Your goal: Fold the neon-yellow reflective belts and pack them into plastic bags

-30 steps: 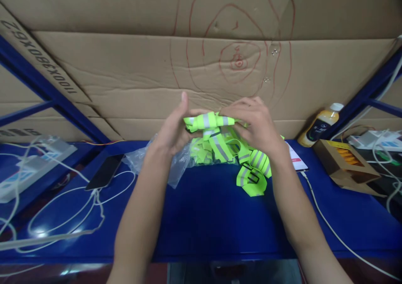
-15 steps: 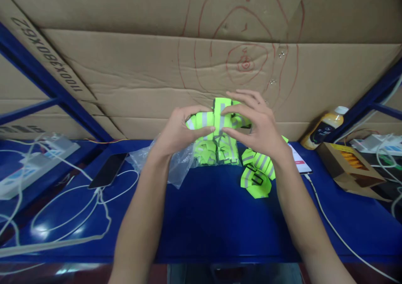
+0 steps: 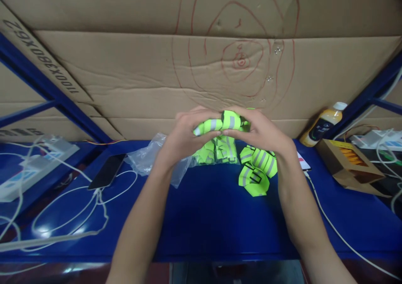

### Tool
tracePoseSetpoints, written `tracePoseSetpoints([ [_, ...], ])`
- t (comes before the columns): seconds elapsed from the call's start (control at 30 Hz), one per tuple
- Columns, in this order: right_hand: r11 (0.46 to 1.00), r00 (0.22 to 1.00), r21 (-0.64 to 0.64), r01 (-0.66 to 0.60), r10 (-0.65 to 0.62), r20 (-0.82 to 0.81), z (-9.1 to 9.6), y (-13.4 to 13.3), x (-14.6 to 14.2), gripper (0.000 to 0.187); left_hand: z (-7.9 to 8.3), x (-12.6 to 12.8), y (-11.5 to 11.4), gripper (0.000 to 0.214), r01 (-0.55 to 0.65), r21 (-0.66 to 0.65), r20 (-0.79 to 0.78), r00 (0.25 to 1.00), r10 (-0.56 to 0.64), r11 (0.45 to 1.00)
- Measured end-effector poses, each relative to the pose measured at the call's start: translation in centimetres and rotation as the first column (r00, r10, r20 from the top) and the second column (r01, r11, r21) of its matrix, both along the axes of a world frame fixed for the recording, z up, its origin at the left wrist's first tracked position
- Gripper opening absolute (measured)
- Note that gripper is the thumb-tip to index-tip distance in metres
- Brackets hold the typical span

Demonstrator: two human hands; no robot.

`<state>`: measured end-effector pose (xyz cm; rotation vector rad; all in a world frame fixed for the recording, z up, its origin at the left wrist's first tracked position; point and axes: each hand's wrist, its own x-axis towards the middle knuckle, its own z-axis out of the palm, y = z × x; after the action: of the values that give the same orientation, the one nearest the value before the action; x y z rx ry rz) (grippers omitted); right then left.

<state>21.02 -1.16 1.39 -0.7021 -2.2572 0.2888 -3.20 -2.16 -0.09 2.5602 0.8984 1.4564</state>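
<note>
My left hand (image 3: 185,134) and my right hand (image 3: 262,130) press from either side on rolled neon-yellow reflective armbands (image 3: 232,120) with grey stripes and dark edging. Their fingers curve over the top, and both thumbs lie along the near side, tips almost meeting. Just below are more neon-yellow rolls (image 3: 226,150), in what looks like clear plastic. To the right, beside my right forearm, lie loose neon-yellow armbands (image 3: 254,179), one with black lettering. A crumpled clear plastic bag (image 3: 179,171) lies by my left wrist. The far ends of my fingers are partly hidden.
On the blue table (image 3: 220,221), a black phone (image 3: 106,173) and white cables lie left, near a power strip (image 3: 40,164). At right are a juice bottle (image 3: 325,125), an open cardboard box (image 3: 351,166) and a partly hidden phone (image 3: 303,162). A cardboard wall (image 3: 132,70) stands behind.
Both hands have lowered and closed further over the rolls. The upright roll in the middle has tipped down among the others. My right fingers, raised before, now wrap over the top.
</note>
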Motion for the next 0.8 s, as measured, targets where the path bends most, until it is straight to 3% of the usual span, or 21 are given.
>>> tracePoseSetpoints([
  [0.13, 1.000, 0.999, -0.011, -0.010, 0.011, 0.040, 0.5, -0.3, 0.8, 0.055, -0.3, 1.2, -0.2, 0.058, 0.026, -0.053, 0.001, 1.000, -0.025, 0.998],
  [0.2, 0.999, 0.998, -0.038, -0.006, 0.008, 0.065, 0.6, -0.4, 1.2, 0.060, -0.5, 1.4, 0.1, 0.053, 0.061, -0.065, -0.025, 0.998, -0.063, 0.996],
  [0.27, 0.996, 0.996, 0.000, 0.088, -0.088, 0.025, 0.6, -0.4, 1.6, 0.074, -0.5, 1.2, 0.4, 0.043, 0.040, -0.105, -0.007, 0.999, -0.041, 0.994],
  [0.33, 0.973, 0.976, 0.091, 0.213, -0.208, -0.059, 0.5, -0.2, 2.1, 0.091, -0.4, 0.8, 0.7, 0.042, 0.005, -0.172, 0.057, 0.998, 0.005, 0.985],
  [0.4, 0.959, 0.965, 0.118, 0.259, -0.252, -0.071, 0.4, 0.1, 2.5, 0.101, -0.2, 0.4, 0.9, 0.046, 0.026, -0.241, 0.174, 0.985, 0.017, 0.970],
  [0.5, 0.987, 0.986, -0.002, 0.162, -0.162, -0.036, -0.1, 0.9, 2.4, 0.094, -0.2, 0.3, 1.2, 0.053, 0.180, -0.323, 0.409, 0.912, -0.034, 0.929],
  [0.6, 0.985, 0.987, -0.163, -0.054, 0.027, -0.159, -0.9, 1.8, 0.9, 0.074, -0.6, 0.8, 1.3, 0.059, 0.325, -0.374, 0.570, 0.820, -0.061, 0.869],
  [0.7, 0.900, 0.942, -0.347, -0.266, 0.166, -0.292, -2.1, 2.5, -1.2, 0.062, -1.0, 1.4, 1.6, 0.062, 0.355, -0.389, 0.636, 0.771, -0.031, 0.850],
  [0.8, 0.806, 0.889, -0.461, -0.370, 0.164, -0.427, -3.4, 3.0, -2.8, 0.063, -1.1, 1.8, 1.8, 0.064, 0.313, -0.345, 0.664, 0.747, -0.005, 0.885],
])
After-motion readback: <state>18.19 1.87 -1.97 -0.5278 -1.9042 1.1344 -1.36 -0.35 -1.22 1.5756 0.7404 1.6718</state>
